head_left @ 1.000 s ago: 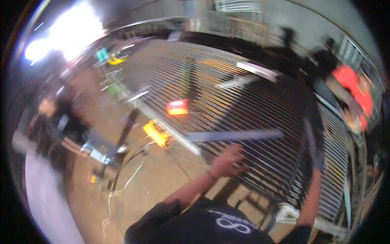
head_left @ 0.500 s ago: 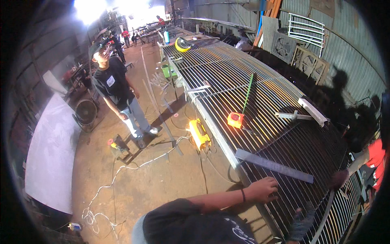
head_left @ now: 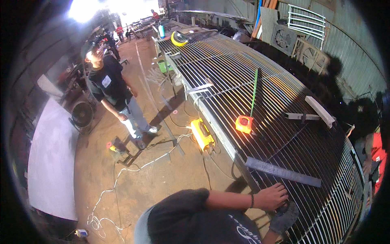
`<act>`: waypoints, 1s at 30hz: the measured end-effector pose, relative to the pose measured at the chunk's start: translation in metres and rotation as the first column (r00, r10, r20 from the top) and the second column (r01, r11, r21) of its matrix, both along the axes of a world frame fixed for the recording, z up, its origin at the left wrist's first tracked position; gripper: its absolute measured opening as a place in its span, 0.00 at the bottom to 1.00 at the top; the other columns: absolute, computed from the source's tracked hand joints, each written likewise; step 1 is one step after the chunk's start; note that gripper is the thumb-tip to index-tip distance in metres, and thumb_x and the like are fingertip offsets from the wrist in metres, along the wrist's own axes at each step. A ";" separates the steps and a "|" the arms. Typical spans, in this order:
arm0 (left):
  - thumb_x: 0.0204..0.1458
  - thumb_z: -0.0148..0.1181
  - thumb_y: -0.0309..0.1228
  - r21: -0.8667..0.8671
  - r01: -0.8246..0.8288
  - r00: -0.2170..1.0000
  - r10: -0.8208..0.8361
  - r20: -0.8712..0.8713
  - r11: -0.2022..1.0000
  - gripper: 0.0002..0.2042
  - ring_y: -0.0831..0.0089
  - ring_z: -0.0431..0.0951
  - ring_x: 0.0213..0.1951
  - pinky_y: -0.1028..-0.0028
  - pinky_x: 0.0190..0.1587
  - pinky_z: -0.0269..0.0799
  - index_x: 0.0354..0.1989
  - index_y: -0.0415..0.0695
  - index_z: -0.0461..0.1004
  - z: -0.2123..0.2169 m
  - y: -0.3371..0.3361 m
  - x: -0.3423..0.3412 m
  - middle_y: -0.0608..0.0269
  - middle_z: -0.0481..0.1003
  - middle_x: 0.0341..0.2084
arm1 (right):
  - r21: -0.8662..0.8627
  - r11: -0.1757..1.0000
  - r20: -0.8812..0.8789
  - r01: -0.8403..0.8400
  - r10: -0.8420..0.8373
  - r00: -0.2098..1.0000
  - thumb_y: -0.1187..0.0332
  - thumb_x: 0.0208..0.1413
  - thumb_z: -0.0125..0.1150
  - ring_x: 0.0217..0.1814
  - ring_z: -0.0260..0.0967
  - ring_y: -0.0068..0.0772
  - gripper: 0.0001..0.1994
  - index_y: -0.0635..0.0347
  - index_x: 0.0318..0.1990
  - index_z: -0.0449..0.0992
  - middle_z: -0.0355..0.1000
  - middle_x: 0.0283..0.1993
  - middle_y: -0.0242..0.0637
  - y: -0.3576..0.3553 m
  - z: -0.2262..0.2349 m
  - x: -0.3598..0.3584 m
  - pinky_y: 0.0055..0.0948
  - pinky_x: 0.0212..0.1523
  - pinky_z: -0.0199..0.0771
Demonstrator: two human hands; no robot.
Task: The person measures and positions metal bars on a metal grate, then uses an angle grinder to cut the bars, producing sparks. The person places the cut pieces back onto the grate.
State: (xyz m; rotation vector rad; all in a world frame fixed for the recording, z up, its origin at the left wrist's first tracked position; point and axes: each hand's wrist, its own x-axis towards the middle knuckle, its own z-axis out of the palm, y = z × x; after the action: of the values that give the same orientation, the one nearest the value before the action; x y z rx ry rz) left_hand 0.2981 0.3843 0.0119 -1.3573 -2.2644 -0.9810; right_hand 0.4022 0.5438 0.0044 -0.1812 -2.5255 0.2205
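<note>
My bare left hand (head_left: 273,197), with a dark band on the wrist, is over the near edge of a large metal grille (head_left: 280,134). Its fingers are curled and meet my right hand (head_left: 284,217), which wears a dark glove. What lies between the hands, if anything, is too dark to make out. The right hand's fingers are hidden. Just beyond them a flat grey metal bar (head_left: 283,172) rests across the grille's rods. Farther up lies an orange tape measure (head_left: 244,124) with its green blade (head_left: 254,91) pulled out.
Metal channel pieces (head_left: 320,111) and a yellow face shield (head_left: 179,39) lie on the grille. A yellow power unit (head_left: 202,134) and white cable (head_left: 140,166) are on the floor at left. One person (head_left: 107,83) stands there; another in red (head_left: 378,156) is at the right.
My hands have come together; the gloved one moved left. The dark metal strip beside it is no longer seen there. The person in red has drawn a hand back from the grille. My view has shifted slightly.
</note>
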 end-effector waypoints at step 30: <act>0.56 0.65 0.43 -0.130 0.103 0.990 -0.114 -0.084 0.986 0.21 0.45 0.72 0.58 0.46 0.66 0.63 0.52 0.42 0.79 0.027 -0.013 -0.016 0.47 0.75 0.53 | -0.103 0.972 0.164 0.213 -0.195 0.967 0.46 0.64 0.56 0.71 0.65 0.56 0.28 0.57 0.62 0.78 0.74 0.65 0.47 -0.026 0.022 -0.002 0.56 0.78 0.52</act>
State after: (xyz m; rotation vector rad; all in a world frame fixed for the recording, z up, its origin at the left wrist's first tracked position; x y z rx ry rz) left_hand 0.2821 0.3710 0.0385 -1.5598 -2.2366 -0.8031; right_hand 0.3999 0.5178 0.0267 -0.5224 -2.6226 0.2858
